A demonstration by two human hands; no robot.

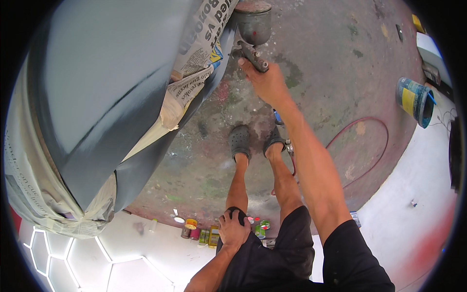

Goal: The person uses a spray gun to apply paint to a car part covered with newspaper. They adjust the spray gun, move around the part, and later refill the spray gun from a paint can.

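Note:
My right hand (267, 82) is closed around a spray gun (253, 57), held out over the floor beside the grey car body panel (112, 82). A dark metal cup (254, 27) is at the gun's far end. Sheets of newspaper (187, 87) are fixed along the panel's edge, partly folded and torn. My left hand (233, 229) lies on the knee of my black shorts with fingers spread, holding nothing. Part of a blue and metal fitting (289, 146) shows beside my right forearm, which hides the rest.
A red hose (362, 120) curves across the stained floor (335, 73) on the right. Near the right wall stands a blue bucket (411, 102) with a yellow label. Several small cans (190, 224) line the wall behind my feet. More newspaper (34, 194) covers the panel's lower left.

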